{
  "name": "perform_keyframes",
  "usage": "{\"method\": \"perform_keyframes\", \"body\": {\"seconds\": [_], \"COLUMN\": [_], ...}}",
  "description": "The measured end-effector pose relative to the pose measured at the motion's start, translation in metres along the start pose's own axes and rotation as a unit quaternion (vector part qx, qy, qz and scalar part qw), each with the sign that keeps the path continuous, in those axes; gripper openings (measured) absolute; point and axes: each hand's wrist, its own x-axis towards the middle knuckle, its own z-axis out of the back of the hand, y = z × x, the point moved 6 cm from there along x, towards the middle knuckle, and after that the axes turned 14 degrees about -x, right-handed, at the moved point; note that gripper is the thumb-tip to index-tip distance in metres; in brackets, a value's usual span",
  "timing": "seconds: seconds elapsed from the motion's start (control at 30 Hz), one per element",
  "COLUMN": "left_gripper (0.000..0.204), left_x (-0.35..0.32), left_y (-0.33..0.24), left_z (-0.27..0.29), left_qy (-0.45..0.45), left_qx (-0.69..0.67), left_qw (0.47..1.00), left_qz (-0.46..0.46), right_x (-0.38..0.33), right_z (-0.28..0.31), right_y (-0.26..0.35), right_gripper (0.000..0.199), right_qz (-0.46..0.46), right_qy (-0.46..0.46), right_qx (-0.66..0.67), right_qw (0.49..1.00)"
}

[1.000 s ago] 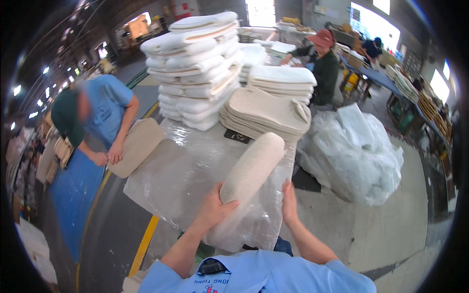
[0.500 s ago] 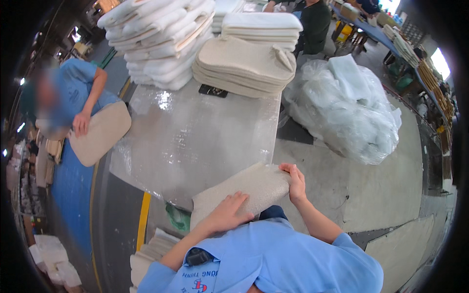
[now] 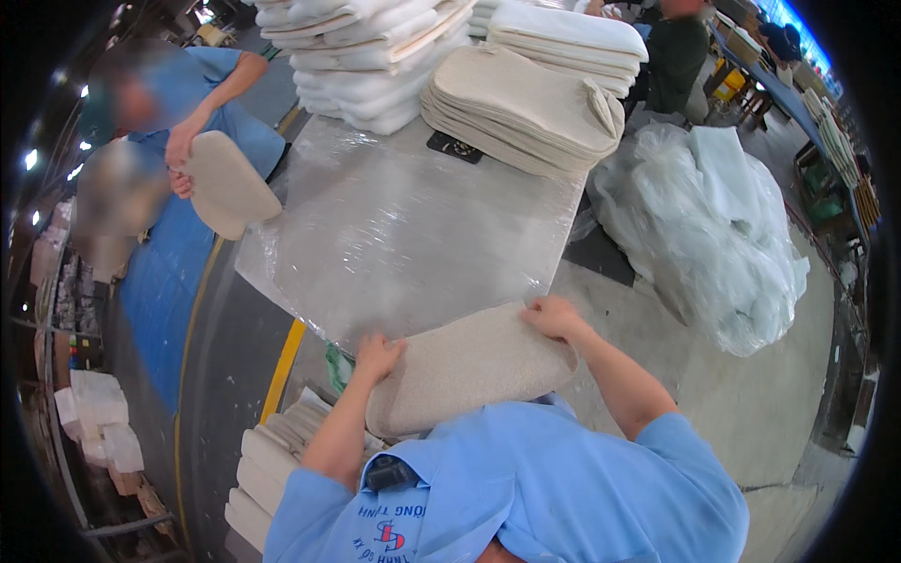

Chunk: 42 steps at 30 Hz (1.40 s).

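One beige fabric pad [image 3: 469, 371] in work, head view: it's held out in front of the wearer's chest, by the near edge of the plastic-covered surface [image 3: 404, 220]; can't tell if its far edge touches. Left hand [image 3: 378, 357] pinches the pad's upper left edge, fingers curled; right hand [image 3: 552, 319] pinches the upper right edge, thumbs mostly hidden. Pad looks opened out flat between them, slightly slanted, right end higher in frame. Progress, as far as visible: this pad is off any pile, not laid down yet. Stack of beige pads [image 3: 521, 113] sits on the far part of the surface, roughly aligned, top one with a bunched right corner; probably same kind, but finished or waiting, can't tell. Black flat item [image 3: 455, 146] just beside that stack. Behind and left, tall stack of white pads [image 3: 380, 61]; behind and right, lower white stack [image 3: 568, 42]; nobody's hands on either. Cream folded pile [image 3: 267, 479] down by the wearer's left arm, partly hidden, status unclear. Co-worker at left has both hands [image 3: 188, 155] on another beige pad [image 3: 228, 192], so at least two pads are in hand across the room, judging by this view. Clear plastic film heap [image 3: 699, 235] on the right, apart from the wearer's hands.
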Motion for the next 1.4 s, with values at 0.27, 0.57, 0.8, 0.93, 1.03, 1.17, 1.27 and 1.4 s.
{"method": "perform_keyframes", "body": {"seconds": [0.27,0.57,0.8,0.93,1.03,1.17,1.27,1.4], "left_gripper": [0.060,0.049,0.045,0.046,0.047,0.045,0.045,0.041], "left_x": [-0.021,0.012,0.012,0.008,0.003,0.012,0.015,0.020], "left_y": [0.045,-0.059,-0.071,-0.050,-0.023,-0.021,-0.017,-0.015], "left_z": [-0.038,-0.043,-0.039,-0.038,-0.042,-0.048,-0.054,-0.055], "left_qy": [-0.035,0.039,0.056,0.002,-0.067,-0.103,-0.124,-0.132], "left_qx": [-0.059,-0.087,-0.141,-0.087,-0.054,-0.089,-0.095,-0.106], "left_qw": [0.997,0.972,0.964,0.977,0.983,0.974,0.970,0.969], "left_qz": [-0.034,-0.213,-0.220,-0.193,-0.162,-0.183,-0.188,-0.179], "right_x": [0.022,0.016,0.015,0.048,0.036,0.042,0.049,0.056], "right_z": [-0.022,-0.008,-0.013,-0.040,-0.039,-0.044,-0.052,-0.053], "right_y": [0.048,0.055,0.071,0.073,0.086,0.078,0.073,0.076], "right_gripper": [0.045,0.015,0.037,0.040,0.036,0.030,0.027,0.025], "right_qz": [0.128,0.252,0.106,0.094,0.083,0.085,0.074,0.099], "right_qy": [-0.036,-0.241,-0.027,-0.044,-0.104,-0.150,-0.149,-0.151], "right_qx": [-0.217,0.154,-0.083,-0.145,-0.100,-0.072,-0.066,-0.054], "right_qw": [0.967,0.925,0.991,0.984,0.986,0.982,0.984,0.982]}}
